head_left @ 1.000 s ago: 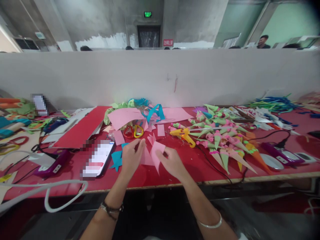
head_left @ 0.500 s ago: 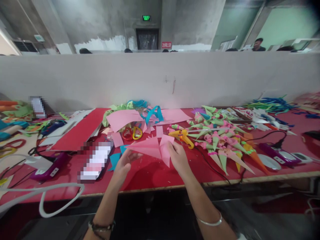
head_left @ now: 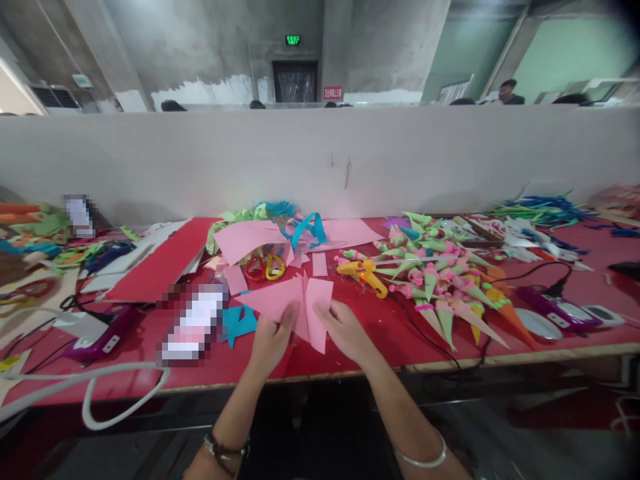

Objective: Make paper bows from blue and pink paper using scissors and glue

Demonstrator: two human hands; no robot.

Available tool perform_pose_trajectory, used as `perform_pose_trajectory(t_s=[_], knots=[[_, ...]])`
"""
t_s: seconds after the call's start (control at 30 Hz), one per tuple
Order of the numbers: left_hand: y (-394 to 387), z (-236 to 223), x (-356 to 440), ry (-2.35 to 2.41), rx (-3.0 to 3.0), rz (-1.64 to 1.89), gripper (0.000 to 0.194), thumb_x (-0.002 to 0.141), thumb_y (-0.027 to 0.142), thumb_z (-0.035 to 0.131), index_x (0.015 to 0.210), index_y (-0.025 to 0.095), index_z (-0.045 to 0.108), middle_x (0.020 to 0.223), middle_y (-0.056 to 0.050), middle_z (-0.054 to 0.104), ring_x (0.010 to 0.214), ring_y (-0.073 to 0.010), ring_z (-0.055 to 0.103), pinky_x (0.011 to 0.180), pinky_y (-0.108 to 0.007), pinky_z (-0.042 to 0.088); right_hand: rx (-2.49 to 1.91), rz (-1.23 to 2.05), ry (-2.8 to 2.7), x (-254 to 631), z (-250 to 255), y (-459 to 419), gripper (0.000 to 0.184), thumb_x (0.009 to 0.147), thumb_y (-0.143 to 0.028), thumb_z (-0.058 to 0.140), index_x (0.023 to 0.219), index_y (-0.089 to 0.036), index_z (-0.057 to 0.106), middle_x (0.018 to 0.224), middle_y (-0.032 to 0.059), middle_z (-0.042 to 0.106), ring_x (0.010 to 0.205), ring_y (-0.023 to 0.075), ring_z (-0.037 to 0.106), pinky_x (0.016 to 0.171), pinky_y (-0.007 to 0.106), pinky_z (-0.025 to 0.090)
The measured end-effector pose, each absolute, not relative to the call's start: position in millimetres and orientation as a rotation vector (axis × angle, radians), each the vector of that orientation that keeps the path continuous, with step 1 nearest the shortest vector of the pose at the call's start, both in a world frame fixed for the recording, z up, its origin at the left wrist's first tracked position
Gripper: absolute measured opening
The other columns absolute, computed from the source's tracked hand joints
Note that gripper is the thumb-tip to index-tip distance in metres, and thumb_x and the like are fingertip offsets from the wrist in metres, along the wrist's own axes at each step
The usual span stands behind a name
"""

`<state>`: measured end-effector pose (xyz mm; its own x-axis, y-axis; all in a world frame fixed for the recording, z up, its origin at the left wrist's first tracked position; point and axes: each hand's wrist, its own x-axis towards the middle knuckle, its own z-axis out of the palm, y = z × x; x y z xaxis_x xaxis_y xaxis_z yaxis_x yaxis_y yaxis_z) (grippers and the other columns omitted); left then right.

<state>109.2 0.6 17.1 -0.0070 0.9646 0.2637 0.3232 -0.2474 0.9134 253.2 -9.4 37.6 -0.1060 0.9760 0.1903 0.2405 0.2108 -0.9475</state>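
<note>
Both my hands hold a folded pink paper piece (head_left: 295,303) just above the red table (head_left: 350,360). My left hand (head_left: 270,340) pinches its lower left part, fingers closed on the paper. Gripping the right flap with thumb and fingers is my right hand (head_left: 345,328). A blue paper scrap (head_left: 239,322) lies just left of my left hand. Red and yellow scissors (head_left: 264,265) rest behind the paper, and a yellow glue gun (head_left: 364,273) lies to the right of it.
A pile of green and pink paper cones (head_left: 440,277) covers the table's right side. A phone (head_left: 193,323) lies at the left, near purple devices (head_left: 103,337) with cables. Pink sheets (head_left: 250,239) and a red sheet (head_left: 160,260) lie behind. A grey partition (head_left: 320,160) closes the back.
My left hand, open beside the paper half a second ago, has closed on it again. The paper was swung out flat and is now folded back between both hands, nearer to me.
</note>
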Motion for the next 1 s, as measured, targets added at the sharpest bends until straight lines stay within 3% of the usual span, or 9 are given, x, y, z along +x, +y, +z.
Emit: perform_pose_trajectory(t_s=[0.13,0.5,0.73,0.83,0.93,1.0], knots=[[-2,18,111,1.363,1.571,1.258,0.043,0.081,0.047,0.037,0.05,0.017,0.043,0.034,0.005,0.04,0.031,-0.0091,0.042,0.034,-0.02,0.031,-1.242,0.983,-1.56,252,37,-11,0.036,0.077,-0.041,0.042,0.052,-0.019,0.03,0.05,-0.0058,0.024,0.046,0.0067,0.027,0.041,0.021,0.018],[-5,26,112,1.419,1.522,1.244,0.048,0.081,0.05,0.035,0.045,0.018,0.041,0.032,0.004,0.04,0.03,-0.0091,0.042,0.033,-0.02,0.031,-1.206,1.079,-1.393,249,36,-11,0.037,0.076,-0.044,0.042,0.052,-0.019,0.03,0.05,-0.0062,0.024,0.047,0.0065,0.025,0.042,0.021,0.018],[-6,24,120,1.378,1.518,1.207,0.051,0.081,0.05,0.036,0.041,0.018,0.041,0.03,0.003,0.04,0.03,-0.0095,0.042,0.035,-0.021,0.032,-1.133,1.237,-1.151,253,23,-9,0.032,0.07,-0.045,0.052,0.059,-0.015,0.053,0.052,-0.0026,0.047,0.052,0.0105,0.042,0.047,0.022,0.034],[-6,30,110,1.443,1.45,1.289,0.053,0.082,0.051,0.032,0.041,0.018,0.04,0.031,0.003,0.04,0.031,-0.0093,0.042,0.037,-0.021,0.033,-1.212,1.21,-0.913,265,19,-7,0.033,0.065,-0.047,0.057,0.072,-0.014,0.061,0.065,0.0028,0.06,0.061,0.0156,0.054,0.053,0.025,0.041],[-3,35,93,1.623,1.451,1.314,0.057,0.081,0.052,0.031,0.036,0.018,0.039,0.031,0.002,0.041,0.034,-0.0097,0.043,0.042,-0.021,0.035,-1.246,1.129,-0.734,283,17,-5,0.039,0.064,-0.047,0.059,0.084,-0.014,0.063,0.081,0.007,0.064,0.073,0.019,0.058,0.06,0.027,0.045],[1,33,86,1.648,1.536,1.156,0.056,0.079,0.052,0.036,0.034,0.018,0.039,0.031,0.001,0.041,0.034,-0.0105,0.044,0.042,-0.021,0.035,-1.235,1.114,-0.782,292,16,-6,0.038,0.065,-0.046,0.059,0.083,-0.013,0.064,0.079,0.0063,0.064,0.072,0.0189,0.058,0.061,0.027,0.045]])
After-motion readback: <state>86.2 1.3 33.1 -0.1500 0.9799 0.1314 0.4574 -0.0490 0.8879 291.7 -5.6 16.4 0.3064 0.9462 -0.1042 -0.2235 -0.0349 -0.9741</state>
